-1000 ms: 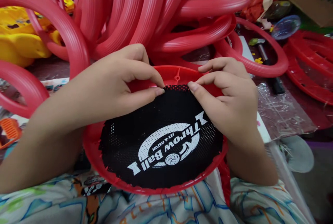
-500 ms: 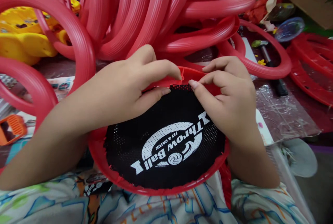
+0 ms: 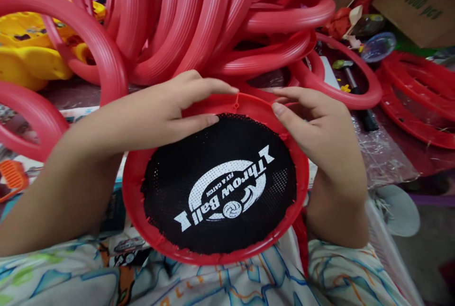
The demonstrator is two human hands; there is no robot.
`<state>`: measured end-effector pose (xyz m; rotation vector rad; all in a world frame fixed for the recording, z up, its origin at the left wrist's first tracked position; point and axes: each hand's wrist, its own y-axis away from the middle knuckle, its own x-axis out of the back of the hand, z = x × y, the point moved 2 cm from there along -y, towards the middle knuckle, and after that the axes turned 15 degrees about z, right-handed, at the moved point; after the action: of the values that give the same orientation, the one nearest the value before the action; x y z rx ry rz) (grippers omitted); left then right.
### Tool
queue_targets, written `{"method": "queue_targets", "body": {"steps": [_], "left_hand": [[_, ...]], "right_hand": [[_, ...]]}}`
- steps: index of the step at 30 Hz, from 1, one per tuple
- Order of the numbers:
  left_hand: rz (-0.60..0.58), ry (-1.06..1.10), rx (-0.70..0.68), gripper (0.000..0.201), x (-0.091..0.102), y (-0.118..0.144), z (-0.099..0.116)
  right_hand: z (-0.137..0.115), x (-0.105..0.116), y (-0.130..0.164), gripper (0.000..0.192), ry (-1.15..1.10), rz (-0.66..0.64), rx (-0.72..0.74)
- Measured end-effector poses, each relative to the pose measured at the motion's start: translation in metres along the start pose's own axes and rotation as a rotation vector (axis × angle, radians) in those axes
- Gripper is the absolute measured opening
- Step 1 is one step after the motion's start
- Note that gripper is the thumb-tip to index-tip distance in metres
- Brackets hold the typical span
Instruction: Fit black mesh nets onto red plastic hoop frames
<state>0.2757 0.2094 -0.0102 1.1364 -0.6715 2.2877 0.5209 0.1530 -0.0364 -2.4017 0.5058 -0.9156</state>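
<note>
Two hands on a mesh-filled red ring

One round red plastic frame (image 3: pixel 132 187) with a black mesh disc (image 3: pixel 216 183) printed "Throw Ball" stretched across it rests in the lap, tilted toward the camera. It looks light and stiff at the rim, soft and snag-prone in the mesh, so the rim is probably the place to hold. At 11 o'clock the left hand (image 3: pixel 159 112) pinches the rim, thumb on the mesh edge. At 2 o'clock the right hand (image 3: pixel 320 130) clasps the rim likewise. Beyond, at 12 o'clock, lies a heap of bare red plastic rings (image 3: pixel 199 17); a brown cardboard box (image 3: pixel 415 3) sits at 1 o'clock
</note>
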Motion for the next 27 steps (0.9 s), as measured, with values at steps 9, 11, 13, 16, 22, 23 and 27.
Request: {"method": "queue_targets", "body": {"steps": [9,11,13,16,22,23,27], "left_hand": [[0.22,0.628,0.581,0.034,0.027,0.005,0.003],[0.298,0.767,0.612,0.032,0.028,0.025,0.005],[0.496,1.046,0.506,0.04,0.023,0.055,0.007],[0.705,1.127,0.528,0.046,-0.007,0.115,0.009],[1.141,1.3,0.617,0.049,-0.055,0.198,0.012],[1.231,1.324,0.623,0.051,-0.051,0.207,0.009],[1.558,1.339,0.609,0.052,-0.012,0.245,-0.017]], "right_hand": [[0.017,0.007,-0.012,0.029,-0.297,-0.083,-0.369],[0.025,0.012,-0.016,0.026,-0.386,0.073,-0.472],[0.034,0.011,-0.022,0.024,-0.456,0.166,-0.459],[0.045,0.0,-0.032,0.032,-0.524,0.381,-0.489],[-0.008,-0.045,-0.019,0.031,-0.697,0.271,-0.605],[-0.025,-0.052,-0.014,0.031,-0.711,0.17,-0.597],[-0.093,-0.082,-0.004,0.061,-0.563,-0.249,-0.22]]}}
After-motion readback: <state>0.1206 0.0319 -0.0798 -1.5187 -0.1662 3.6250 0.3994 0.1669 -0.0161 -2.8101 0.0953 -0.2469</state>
